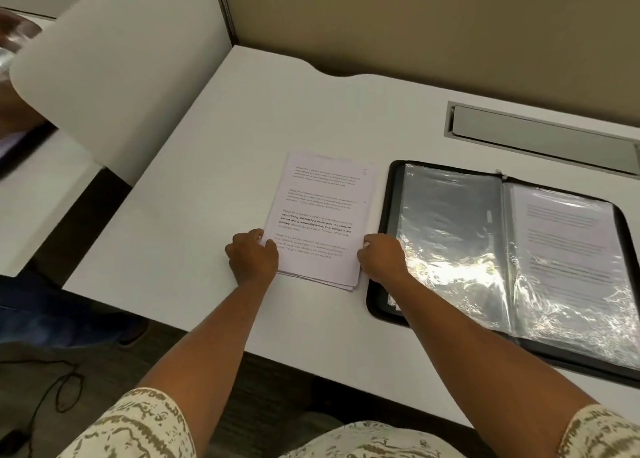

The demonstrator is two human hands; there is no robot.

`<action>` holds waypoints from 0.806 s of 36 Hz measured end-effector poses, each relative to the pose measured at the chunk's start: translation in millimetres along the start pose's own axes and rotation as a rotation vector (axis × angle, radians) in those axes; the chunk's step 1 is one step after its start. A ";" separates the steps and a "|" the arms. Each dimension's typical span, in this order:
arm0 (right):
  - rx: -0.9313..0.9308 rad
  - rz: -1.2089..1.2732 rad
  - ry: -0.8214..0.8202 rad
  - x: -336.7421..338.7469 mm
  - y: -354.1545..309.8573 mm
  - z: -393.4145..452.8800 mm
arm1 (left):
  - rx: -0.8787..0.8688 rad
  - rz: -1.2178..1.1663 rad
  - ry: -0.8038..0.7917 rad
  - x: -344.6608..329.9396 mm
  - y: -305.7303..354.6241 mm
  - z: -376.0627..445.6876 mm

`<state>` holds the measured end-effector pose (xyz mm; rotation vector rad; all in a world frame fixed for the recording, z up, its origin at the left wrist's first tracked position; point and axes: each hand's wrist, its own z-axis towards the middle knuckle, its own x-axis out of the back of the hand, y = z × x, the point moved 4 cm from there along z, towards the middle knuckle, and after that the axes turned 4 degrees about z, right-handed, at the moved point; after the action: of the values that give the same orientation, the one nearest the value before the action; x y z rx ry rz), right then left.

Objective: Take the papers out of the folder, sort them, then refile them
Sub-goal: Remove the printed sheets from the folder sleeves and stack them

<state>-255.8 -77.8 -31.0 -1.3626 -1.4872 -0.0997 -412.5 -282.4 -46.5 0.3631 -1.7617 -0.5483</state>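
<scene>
I have both hands, left hand (252, 255) and right hand (380, 254), gripping the sides of the paper stack (320, 220) on the desk (180, 236) beside the open folder (381, 305), so I judge squaring is underway; next comes refiling into sleeves.

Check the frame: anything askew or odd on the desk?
Only minor: the paper stack isn't squared, with lower sheets' edges fanning out at its near right corner. Left hand and right hand hold its side edges. Open folder lies flat beside it, one page in its right sleeve.
</scene>
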 end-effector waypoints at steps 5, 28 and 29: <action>0.000 0.089 0.009 7.0 5.9 -3.8 | -0.005 0.070 -0.020 1.7 3.8 -2.6; -0.008 0.013 0.373 138.2 163.2 -83.2 | -0.446 -0.166 -0.068 -75.6 138.7 -118.4; -0.018 0.008 0.374 143.9 172.9 -86.1 | -0.478 -0.161 -0.085 -81.9 146.1 -127.6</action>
<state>-40.4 20.9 12.3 -1.2824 -1.1690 -0.3450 -262.2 -139.5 -9.9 0.1458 -1.6254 -1.0859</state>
